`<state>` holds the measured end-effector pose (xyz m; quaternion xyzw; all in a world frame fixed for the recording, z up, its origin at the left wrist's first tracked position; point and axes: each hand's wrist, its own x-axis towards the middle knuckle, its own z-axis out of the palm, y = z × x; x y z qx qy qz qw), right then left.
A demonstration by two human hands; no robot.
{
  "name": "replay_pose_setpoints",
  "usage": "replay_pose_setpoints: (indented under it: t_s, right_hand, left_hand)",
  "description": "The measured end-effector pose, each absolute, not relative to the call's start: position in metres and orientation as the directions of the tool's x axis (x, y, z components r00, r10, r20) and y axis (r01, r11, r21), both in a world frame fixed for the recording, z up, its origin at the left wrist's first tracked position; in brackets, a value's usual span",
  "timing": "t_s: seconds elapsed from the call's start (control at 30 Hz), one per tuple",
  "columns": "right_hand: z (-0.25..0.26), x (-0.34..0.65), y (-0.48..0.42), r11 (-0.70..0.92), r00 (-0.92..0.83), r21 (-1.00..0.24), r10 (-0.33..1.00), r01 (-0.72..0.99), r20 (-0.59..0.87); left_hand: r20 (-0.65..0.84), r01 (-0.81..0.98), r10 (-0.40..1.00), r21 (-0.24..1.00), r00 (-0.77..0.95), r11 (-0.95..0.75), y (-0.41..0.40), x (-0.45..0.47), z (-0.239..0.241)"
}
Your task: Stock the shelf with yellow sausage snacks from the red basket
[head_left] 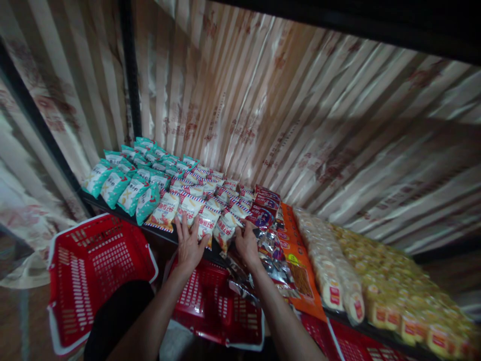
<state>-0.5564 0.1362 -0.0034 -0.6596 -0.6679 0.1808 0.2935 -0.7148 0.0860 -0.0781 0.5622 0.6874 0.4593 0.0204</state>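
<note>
Rows of white snack bags [167,209] with red lettering and striped tops stand on a dark shelf. My left hand [189,248] lies with spread fingers against the front bags, fingertips on their faces. At the right end of that front row, my right hand [247,244] touches the side edge of a white snack bag [225,228], its fingers apart and partly bent. Neither hand has lifted a bag. Teal snack bags [130,193] fill the shelf to the left. Just right of my right hand are dark red packets [264,206] and shiny dark packets [276,271].
Red baskets with white handles, one at the left [80,265] and one below my hands [203,296], sit under the shelf edge. An orange package [296,260], clear-wrapped round cakes [330,286] and yellow packs [398,301] extend rightward. Striped curtain [233,100] hangs behind.
</note>
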Motion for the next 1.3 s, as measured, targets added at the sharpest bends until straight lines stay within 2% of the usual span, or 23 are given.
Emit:
replay_pose_setpoints:
  t_s: [0.33, 0.67, 0.73, 0.83, 1.0, 1.1, 1.23, 1.3]
  right_hand:
    - [0.012, -0.549, 0.145, 0.069, -0.023, -0.519, 0.995, 0.852, 0.094]
    - [-0.006, -0.557, 0.142, 0.09, -0.036, -0.611, 0.994, 0.786, 0.099]
    - [-0.008, -0.558, 0.141, 0.113, -0.046, -0.614, 0.991, 0.781, 0.123]
    - [-0.01, -0.556, 0.138, 0.191, -0.054, -0.593, 0.969, 0.782, 0.241]
    - [-0.014, -0.549, 0.122, 0.268, -0.03, -0.458, 0.886, 0.848, 0.462]
    - [-0.018, -0.549, 0.108, 0.367, -0.133, -0.326, 0.816, 0.871, 0.563]
    - [-0.029, -0.557, 0.096, 0.484, -0.358, -0.084, 0.743, 0.871, 0.566]
    - [-0.035, -0.562, 0.096, 0.492, -0.406, -0.012, 0.731, 0.871, 0.548]
  left_hand:
    - [0.496, 0.757, 0.791, 0.65, -0.358, -0.065, 0.087, -0.716, -0.08]
    - [0.491, 0.744, 0.787, 0.666, -0.373, -0.063, 0.087, -0.715, -0.082]
    - [0.493, 0.747, 0.786, 0.663, -0.374, -0.06, 0.087, -0.714, -0.082]
    - [0.491, 0.754, 0.786, 0.655, -0.375, -0.049, 0.088, -0.714, -0.082]
    - [0.508, 0.771, 0.779, 0.635, -0.367, -0.051, 0.087, -0.713, -0.083]
    - [0.509, 0.77, 0.773, 0.637, -0.378, -0.043, 0.087, -0.712, -0.084]
    - [0.516, 0.777, 0.766, 0.629, -0.384, -0.034, 0.086, -0.709, -0.084]
    - [0.527, 0.789, 0.756, 0.614, -0.388, -0.023, 0.085, -0.708, -0.083]
